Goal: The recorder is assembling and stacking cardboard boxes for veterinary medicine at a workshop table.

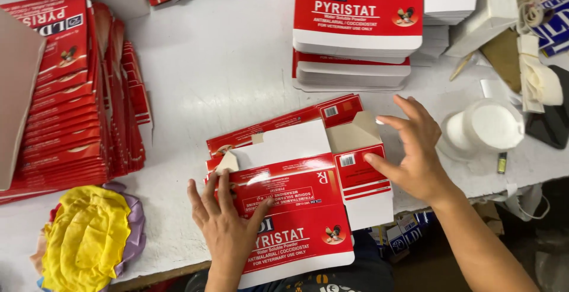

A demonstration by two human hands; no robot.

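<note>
Your left hand point(228, 227) lies flat, fingers spread, on the red carton blank point(296, 209) at the near edge of the white table point(225, 61). Keep it pressing, so the carton does not slide. Your right hand point(415, 155) is open, fingertips on the side flap point(361, 170) (gripping nothing); fold exactly along the crease. The stacks point(355, 25) lie behind the carton.

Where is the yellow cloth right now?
The yellow cloth lies at the lower left of the head view, on the table's near edge, below the stacked red cartons and left of the left hand.
</note>
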